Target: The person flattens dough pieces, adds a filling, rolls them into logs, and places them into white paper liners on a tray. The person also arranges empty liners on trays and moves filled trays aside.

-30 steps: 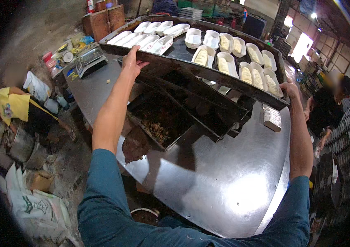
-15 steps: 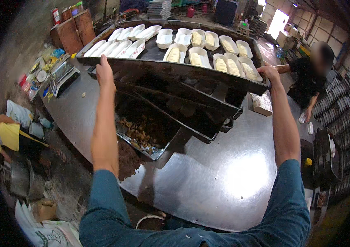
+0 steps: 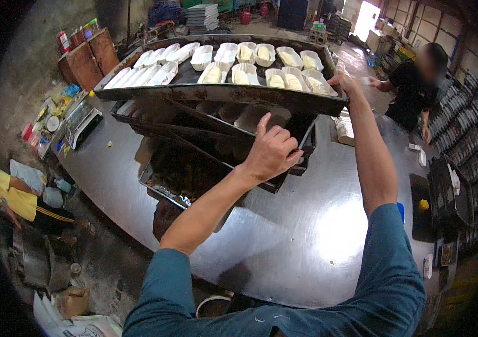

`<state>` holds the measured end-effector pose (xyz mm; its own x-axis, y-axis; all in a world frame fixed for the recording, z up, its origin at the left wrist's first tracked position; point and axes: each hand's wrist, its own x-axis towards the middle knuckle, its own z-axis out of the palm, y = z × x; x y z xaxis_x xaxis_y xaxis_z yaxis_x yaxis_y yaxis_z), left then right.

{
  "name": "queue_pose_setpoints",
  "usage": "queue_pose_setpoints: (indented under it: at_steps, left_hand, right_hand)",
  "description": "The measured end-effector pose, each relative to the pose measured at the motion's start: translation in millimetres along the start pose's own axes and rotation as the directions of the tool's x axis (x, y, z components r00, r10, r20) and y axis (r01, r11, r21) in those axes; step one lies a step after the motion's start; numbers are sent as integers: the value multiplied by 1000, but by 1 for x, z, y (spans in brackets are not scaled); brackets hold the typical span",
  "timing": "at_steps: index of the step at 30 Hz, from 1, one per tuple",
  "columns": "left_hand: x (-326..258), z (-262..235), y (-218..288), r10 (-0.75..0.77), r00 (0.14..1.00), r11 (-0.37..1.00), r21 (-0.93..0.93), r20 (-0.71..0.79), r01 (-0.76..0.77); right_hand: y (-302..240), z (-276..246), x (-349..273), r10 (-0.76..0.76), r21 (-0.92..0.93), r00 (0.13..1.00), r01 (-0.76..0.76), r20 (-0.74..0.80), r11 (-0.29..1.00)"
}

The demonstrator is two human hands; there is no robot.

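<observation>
A large dark baking tray (image 3: 216,92) carries several white paper moulds, some filled with pale dough (image 3: 284,78). It is held up, tilted, above a stack of dark empty trays (image 3: 205,151) on a round metal table (image 3: 306,236). My right hand (image 3: 343,84) grips the tray's right front corner. My left hand (image 3: 270,149) is off the tray, below its front edge and in front of the stacked trays. Its fingers are loosely curled, its thumb points up, and it holds nothing.
A person in black (image 3: 418,84) stands beyond the table at the right. Stacked dark pans (image 3: 447,191) line the right side. At the left are a weighing scale (image 3: 78,121), a wooden cabinet (image 3: 87,53) and a crouched person in yellow (image 3: 19,199). A small pale block (image 3: 344,129) lies on the table.
My left hand has let go of the tray's left front edge and moved right and down to the middle. My right hand still holds the tray's right corner.
</observation>
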<state>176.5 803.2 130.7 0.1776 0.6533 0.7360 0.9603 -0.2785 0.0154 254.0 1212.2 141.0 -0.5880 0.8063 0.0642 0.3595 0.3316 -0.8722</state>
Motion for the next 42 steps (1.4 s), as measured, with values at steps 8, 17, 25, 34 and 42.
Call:
queue_pose_setpoints:
  at_steps: [8,17,25,34,42]
  left_hand:
    - [6,5,2,-29,998,998,47,-52,31]
    - [16,0,17,-97,995,994,51,-10,98]
    - [9,1,36,-30,995,954,294,-94,56]
    - [-60,139,276,-515,856,790,-407,-33,459]
    - [-73,285,615,-285,677,252,-628,679,736]
  right_hand:
    - [-50,20,-83,-222,-151,924,183,-310,972]
    - [-41,0,-182,-96,394,888,294,-450,871]
    - [135,-31,-529,160,290,925,-57,-345,955]
    - [303,-112,-899,652,276,600,-601,-463,750]
    - [304,-199,-1061,626,233,281,-757,-727,611]
